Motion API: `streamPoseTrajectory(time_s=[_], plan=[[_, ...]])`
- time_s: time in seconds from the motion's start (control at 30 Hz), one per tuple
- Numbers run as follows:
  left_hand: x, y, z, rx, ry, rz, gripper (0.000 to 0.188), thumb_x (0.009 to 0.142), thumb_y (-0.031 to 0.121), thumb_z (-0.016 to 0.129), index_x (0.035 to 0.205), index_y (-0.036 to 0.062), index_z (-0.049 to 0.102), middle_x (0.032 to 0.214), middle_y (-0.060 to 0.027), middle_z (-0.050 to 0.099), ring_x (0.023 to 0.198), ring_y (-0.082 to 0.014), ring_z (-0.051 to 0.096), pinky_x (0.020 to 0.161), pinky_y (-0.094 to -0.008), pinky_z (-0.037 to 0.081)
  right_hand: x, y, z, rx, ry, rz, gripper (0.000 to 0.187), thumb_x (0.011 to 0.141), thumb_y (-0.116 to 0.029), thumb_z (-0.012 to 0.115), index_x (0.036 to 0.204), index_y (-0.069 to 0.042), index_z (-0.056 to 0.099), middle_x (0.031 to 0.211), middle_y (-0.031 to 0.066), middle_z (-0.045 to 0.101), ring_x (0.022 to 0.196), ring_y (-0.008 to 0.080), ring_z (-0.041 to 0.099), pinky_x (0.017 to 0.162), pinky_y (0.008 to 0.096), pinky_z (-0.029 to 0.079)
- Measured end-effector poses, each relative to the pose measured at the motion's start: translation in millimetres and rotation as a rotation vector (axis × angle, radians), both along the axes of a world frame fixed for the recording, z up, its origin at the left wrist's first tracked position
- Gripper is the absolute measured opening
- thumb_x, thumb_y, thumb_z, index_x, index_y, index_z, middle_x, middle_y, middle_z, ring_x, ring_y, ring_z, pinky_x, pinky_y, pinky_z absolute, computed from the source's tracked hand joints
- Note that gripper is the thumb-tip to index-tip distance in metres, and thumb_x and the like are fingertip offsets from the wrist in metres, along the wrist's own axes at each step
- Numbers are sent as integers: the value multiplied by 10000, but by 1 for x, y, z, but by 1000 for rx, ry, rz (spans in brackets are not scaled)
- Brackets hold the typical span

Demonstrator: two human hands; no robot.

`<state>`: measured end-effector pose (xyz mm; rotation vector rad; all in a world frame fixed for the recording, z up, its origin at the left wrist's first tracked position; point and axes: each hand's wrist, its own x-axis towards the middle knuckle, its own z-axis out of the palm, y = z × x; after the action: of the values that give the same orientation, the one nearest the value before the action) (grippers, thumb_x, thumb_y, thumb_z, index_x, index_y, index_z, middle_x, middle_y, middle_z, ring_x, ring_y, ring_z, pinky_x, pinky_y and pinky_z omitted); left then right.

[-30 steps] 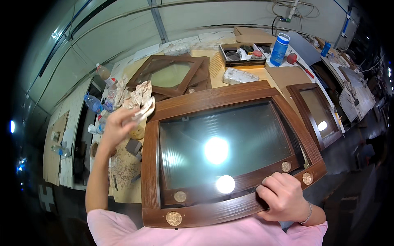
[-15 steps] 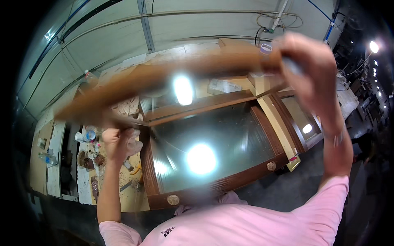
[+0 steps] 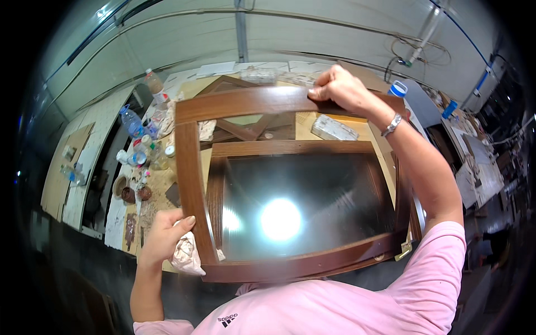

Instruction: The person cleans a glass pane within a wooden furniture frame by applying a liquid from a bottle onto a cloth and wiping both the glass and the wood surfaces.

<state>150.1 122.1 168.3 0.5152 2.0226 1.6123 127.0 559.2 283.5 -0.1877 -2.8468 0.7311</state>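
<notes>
A brown wooden cabinet-door frame [image 3: 190, 159] is held tilted in front of me. My right hand [image 3: 346, 92] is closed over its far rail, thumb on the near face. My left hand [image 3: 167, 237] pinches the left side piece, with a crumpled white cloth [image 3: 186, 255] bunched under its fingers and against the wood. Beneath lies a second brown frame [image 3: 290, 148] with a dark glass pane [image 3: 312, 184] that reflects a bright lamp. Whether the held frame has its own glass, I cannot tell.
Bottles, such as a blue-tinted one [image 3: 132, 121], and small pots [image 3: 128, 194] crowd the workbench's left side. Farther back are more brown frames [image 3: 223, 84] and a wrapped pale block [image 3: 334, 128]. A blue-lidded container [image 3: 397, 89] stands at the back right.
The held frame has swung from a blurred, steeply tipped position to face me over the lower frame. My right hand has moved left along with it; my left hand has lowered.
</notes>
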Motion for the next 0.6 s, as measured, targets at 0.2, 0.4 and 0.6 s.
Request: streamPoseTrajectory(time_s=[0.2,0.4,0.6], plan=[[-4,-10,1,-339,253,31,177,907,117,670,852,-49,697,714,-25,652,685,-68,570,624,-262,459,-35,25,-81,-31,-145,60,419,775,-412,721,755,7,740,706,184,670,696,289,645,717,417,490],[-6,-33,18,-50,354,312,270,933,225,697,838,-27,676,722,-24,653,697,-85,614,652,-236,478,-36,27,-130,-82,-194,70,426,811,-403,713,787,20,760,667,207,657,660,296,644,676,403,493],[-16,-31,20,61,411,360,250,962,203,679,871,-30,672,787,-35,658,722,-79,613,661,-234,474,-19,26,-131,91,-117,240,429,789,-406,739,890,9,775,755,213,706,772,329,691,765,414,532]])
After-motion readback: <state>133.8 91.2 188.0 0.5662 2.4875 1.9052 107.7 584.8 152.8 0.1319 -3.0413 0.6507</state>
